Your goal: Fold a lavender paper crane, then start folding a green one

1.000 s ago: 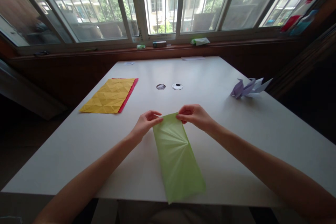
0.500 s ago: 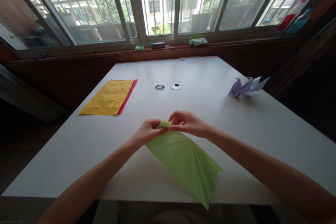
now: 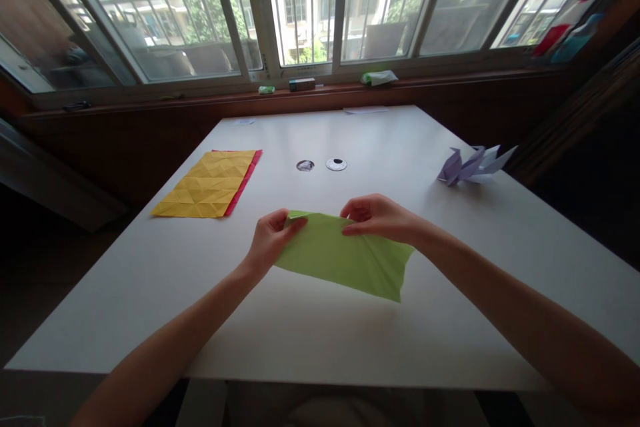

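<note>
A creased sheet of green paper (image 3: 345,257) is held up over the white table, its fold lines fanning out towards the right end. My left hand (image 3: 273,237) pinches its upper left corner between thumb and fingers, where a small strip of the edge is turned over. On the top edge, right of the middle, my right hand (image 3: 377,219) grips the sheet with thumb in front and fingers curled behind. The lower right corner hangs free.
Creased yellow paper (image 3: 205,187) lies over a red sheet (image 3: 245,185) at the left. Folded purple paper birds (image 3: 463,167) stand near the right edge. Two round holes (image 3: 336,164) pierce the white table (image 3: 280,340). Small packets (image 3: 303,84) sit on the window sill.
My hands have moved apart along the top edge, the left to the left and the right to the right. The green paper has swung up from a steep slant to nearly level.
</note>
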Demonstrator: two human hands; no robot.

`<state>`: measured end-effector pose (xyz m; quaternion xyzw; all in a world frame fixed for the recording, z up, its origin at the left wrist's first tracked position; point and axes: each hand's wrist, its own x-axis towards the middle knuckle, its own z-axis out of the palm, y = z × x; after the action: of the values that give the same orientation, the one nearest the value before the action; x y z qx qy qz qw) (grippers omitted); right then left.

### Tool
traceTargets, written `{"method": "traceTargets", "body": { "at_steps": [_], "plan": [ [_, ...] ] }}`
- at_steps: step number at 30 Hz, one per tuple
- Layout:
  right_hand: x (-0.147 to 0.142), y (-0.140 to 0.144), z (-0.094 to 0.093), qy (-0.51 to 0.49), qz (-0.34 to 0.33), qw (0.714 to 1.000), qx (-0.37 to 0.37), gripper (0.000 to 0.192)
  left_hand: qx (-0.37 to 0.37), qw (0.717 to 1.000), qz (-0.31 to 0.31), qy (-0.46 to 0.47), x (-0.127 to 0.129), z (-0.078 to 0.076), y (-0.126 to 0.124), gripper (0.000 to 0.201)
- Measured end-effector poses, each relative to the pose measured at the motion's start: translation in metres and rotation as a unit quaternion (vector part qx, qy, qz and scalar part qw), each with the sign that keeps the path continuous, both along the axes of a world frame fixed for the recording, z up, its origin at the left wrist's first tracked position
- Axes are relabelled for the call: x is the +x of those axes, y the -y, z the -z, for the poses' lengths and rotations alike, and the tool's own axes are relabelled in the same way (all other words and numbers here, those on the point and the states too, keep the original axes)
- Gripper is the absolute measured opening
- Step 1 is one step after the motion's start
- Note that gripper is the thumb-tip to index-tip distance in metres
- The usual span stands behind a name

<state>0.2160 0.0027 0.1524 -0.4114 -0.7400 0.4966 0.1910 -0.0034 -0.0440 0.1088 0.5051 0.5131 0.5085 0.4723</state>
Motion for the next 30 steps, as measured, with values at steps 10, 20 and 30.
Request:
{"method": "traceTargets", "body": {
  "at_steps": [10, 20, 30],
  "plan": [
    [0.001, 0.002, -0.006, 0.018, 0.038, 0.998, 0.044, 0.024, 0.008, 0.999, -0.011, 0.035, 0.002, -0.002, 0.001, 0.028],
    [0.000, 0.011, -0.013, 0.070, 0.007, 0.990, 0.126, 0.019, -0.032, 0.997, 0.043, 0.062, -0.001, -0.005, 0.001, 0.024],
    [0.002, 0.014, -0.019, 0.081, 0.011, 0.985, 0.151, 0.019, 0.031, 0.997, -0.051, 0.045, 0.003, -0.005, 0.002, 0.026]
  ]
}}
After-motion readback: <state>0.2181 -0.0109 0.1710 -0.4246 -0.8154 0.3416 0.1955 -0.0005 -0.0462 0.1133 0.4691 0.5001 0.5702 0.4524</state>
